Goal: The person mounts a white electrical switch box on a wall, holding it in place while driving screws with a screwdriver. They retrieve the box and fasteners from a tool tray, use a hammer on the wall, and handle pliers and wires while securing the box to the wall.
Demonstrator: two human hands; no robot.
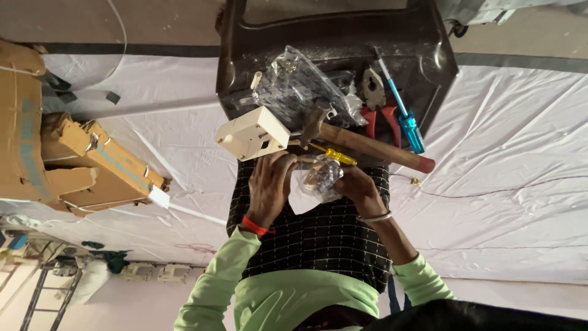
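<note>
My left hand (269, 184), with a red thread at the wrist, and my right hand (361, 191), with a metal bangle, both grip a small clear plastic bag (320, 178) of small parts. They are at the near edge of a dark plastic chair seat (422, 37). A white plastic box (252, 133) lies on the seat just above my left hand. A wooden-handled hammer (367, 146) and a small yellow screwdriver (334, 154) lie right above the bag. Further back sit a larger clear bag of parts (300, 86), red-handled pliers (375, 101) and a blue screwdriver (401, 110).
A white sheet (502, 202) covers the floor around the chair. Torn cardboard boxes (73, 165) lie to the left. White switch plates (156, 271) and a ladder (52, 294) are at the lower left. A dark checked cloth (318, 233) lies under my forearms.
</note>
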